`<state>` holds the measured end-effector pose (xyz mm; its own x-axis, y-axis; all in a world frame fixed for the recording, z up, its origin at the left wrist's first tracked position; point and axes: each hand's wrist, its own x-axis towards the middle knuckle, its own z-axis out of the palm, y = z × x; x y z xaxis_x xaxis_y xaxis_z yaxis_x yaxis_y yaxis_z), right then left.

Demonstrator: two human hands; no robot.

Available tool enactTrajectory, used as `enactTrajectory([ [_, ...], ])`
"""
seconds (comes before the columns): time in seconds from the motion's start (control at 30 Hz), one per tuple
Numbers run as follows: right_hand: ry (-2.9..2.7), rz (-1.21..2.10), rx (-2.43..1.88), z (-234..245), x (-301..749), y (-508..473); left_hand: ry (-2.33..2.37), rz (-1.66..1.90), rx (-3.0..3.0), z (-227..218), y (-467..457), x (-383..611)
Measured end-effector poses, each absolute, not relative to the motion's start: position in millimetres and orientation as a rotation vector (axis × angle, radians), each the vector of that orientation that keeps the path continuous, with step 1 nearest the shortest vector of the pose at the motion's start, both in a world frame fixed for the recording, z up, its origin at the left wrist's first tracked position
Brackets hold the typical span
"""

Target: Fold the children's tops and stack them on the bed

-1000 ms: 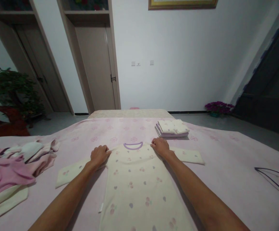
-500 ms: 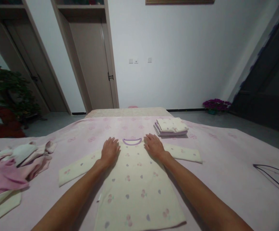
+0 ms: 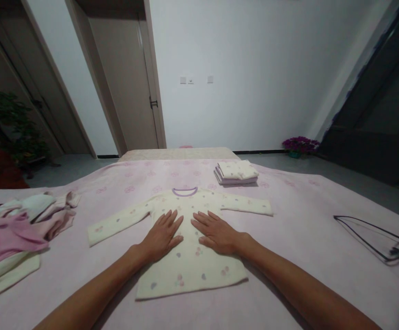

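A cream long-sleeved shirt [image 3: 188,270] with a heart and cherry print and a purple collar lies spread out, its sleeves stretched to both sides. On the left half of its chest my left hand [image 3: 163,236] rests flat, fingers apart. My right hand [image 3: 216,233] lies flat on the right half, its fingers spread too. Neither hand grips the cloth. The hem faces me and the collar points away.
The shirt lies on a pink flowered cloth [image 3: 288,247]. Beyond it to the right sits a stack of folded clothes [image 3: 237,172]. A heap of loose clothes [image 3: 13,233] is at the left. A black wire hanger [image 3: 367,236] lies at the right.
Both hands have slid from the shirt's shoulders down toward me onto its chest, baring the shoulders. The view has tilted down, and more of the hanger shows.
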<state>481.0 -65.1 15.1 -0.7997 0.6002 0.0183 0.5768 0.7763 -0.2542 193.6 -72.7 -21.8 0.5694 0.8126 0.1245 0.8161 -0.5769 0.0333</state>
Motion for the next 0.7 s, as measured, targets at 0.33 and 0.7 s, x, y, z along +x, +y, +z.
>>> enactTrajectory([
  [0.33,-2.881,0.559,-0.557,36.4,513.5,-149.1,-1.166,-0.294,-2.936,-4.0,-126.4,157.9],
  [0.7,-2.677,0.359,-1.075,6.7,487.4,-128.7,-0.953,-0.294,-3.147,1.0,-149.1,225.0],
])
